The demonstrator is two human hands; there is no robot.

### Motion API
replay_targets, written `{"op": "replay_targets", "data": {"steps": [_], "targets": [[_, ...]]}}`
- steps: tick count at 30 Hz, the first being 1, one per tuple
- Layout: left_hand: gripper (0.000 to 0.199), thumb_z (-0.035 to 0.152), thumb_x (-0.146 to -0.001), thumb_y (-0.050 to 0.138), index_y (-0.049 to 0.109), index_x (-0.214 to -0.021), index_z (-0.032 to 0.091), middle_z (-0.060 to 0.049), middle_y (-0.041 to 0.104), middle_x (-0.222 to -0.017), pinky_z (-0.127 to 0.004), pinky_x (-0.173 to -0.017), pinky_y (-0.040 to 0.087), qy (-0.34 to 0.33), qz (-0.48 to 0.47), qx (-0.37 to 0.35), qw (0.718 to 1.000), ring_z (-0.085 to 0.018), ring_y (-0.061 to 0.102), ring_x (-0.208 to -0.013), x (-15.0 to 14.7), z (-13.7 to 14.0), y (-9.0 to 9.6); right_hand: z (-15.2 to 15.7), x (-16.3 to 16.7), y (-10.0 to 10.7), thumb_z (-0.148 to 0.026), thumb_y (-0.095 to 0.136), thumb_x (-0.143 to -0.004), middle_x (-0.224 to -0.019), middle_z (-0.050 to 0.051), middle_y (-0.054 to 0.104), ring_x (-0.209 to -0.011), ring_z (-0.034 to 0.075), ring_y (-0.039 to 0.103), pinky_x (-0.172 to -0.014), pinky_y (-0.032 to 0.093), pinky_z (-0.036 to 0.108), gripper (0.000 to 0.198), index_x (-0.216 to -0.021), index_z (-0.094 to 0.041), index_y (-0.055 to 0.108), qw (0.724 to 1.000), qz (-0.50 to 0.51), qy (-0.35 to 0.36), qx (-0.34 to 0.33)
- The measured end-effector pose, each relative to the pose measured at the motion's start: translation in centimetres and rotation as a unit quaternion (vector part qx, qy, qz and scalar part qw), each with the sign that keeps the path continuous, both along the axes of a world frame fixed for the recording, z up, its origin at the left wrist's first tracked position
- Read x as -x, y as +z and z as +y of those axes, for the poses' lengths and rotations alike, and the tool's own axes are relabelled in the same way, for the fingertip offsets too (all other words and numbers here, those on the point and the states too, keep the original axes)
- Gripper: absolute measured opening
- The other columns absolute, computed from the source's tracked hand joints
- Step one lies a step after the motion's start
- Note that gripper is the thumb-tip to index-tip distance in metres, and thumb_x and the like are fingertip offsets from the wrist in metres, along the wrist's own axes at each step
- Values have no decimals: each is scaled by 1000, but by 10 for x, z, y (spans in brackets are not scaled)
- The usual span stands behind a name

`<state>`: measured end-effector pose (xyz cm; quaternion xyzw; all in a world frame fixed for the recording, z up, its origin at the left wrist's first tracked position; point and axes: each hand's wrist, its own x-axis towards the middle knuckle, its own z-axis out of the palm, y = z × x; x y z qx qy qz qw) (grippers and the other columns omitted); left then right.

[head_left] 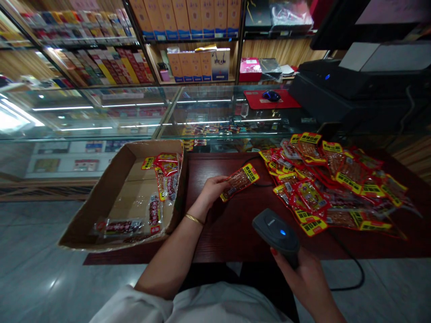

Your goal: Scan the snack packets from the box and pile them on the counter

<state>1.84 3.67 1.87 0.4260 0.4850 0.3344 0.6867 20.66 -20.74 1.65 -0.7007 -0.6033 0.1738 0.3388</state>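
Observation:
Over the dark wooden table, my left hand point(215, 189) grips a snack packet point(239, 181) by its left end; the packet has yellow and black labelling and brown strips showing through. Lower right, my right hand point(305, 271) is wrapped around the handle of a dark barcode scanner point(278, 231) with a blue light lit on top. The scanner's head points up and left, a little apart from the packet. A heap of similar packets point(316, 188) lies at the right. To the left sits a cardboard box point(101, 188) holding several packets point(155, 213) along its right and front sides.
Behind the table runs a glass display counter point(134, 112). A blue-lit mouse point(271, 95) rests on a red mat point(252, 101) beside a dark machine point(350, 85). The scanner's black cable point(362, 269) loops past the table's front edge. Shelves of boxes point(188, 20) stand behind.

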Motion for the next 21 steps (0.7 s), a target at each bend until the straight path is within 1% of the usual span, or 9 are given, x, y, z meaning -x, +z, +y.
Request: {"op": "replay_targets", "data": {"steps": [3, 6, 8, 14, 18, 21], "targets": [[19, 16, -63, 73, 79, -81, 14, -3, 75, -72, -24, -62, 49, -14, -1, -26, 1000, -15, 65, -62, 1, 0, -1, -1, 1, 0, -54, 56, -96, -83, 10, 81, -75, 27, 79, -74, 62, 32, 40, -97, -20, 77, 1000, 8, -11, 6], [14, 20, -64, 73, 78, -75, 14, -4, 73, -68, -24, -60, 47, -32, -1, -55, 998, -15, 63, -60, 2, 1, -3, 0, -1, 2, -53, 58, -94, -85, 10, 82, -78, 28, 80, -74, 62, 32, 38, -96, -20, 77, 1000, 13, -6, 17], [13, 21, -64, 73, 78, -74, 14, -4, 73, -68, -25, -60, 46, -34, 2, -60, 998, -15, 63, -60, 2, 2, -5, 0, -2, 3, -52, 58, -94, -84, 10, 82, -78, 28, 80, -74, 62, 32, 37, -96, -21, 77, 1000, 15, -7, 22], [15, 20, -64, 73, 78, -77, 13, -4, 73, -67, -25, -60, 46, -31, 0, -47, 998, -15, 63, -59, 2, 3, -7, -1, -4, 2, -52, 56, -94, -83, 9, 82, -76, 28, 79, -71, 63, 32, 37, -97, -22, 77, 999, 13, -19, 22], [21, 18, -65, 73, 80, -84, 13, -5, 76, -75, -25, -62, 49, -15, -6, -27, 1000, -15, 66, -63, 3, 2, -6, -3, -6, 0, -51, 58, -94, -83, 8, 82, -76, 27, 80, -71, 63, 30, 36, -98, -22, 77, 1000, 9, -18, 22], [21, 18, -67, 72, 80, -86, 14, -4, 76, -75, -25, -61, 51, -9, -6, -9, 1000, -15, 65, -61, 2, 1, -6, -3, -7, -2, -54, 59, -93, -86, 8, 83, -79, 28, 81, -70, 63, 28, 37, -100, -22, 77, 1000, 12, -17, 8]]}}
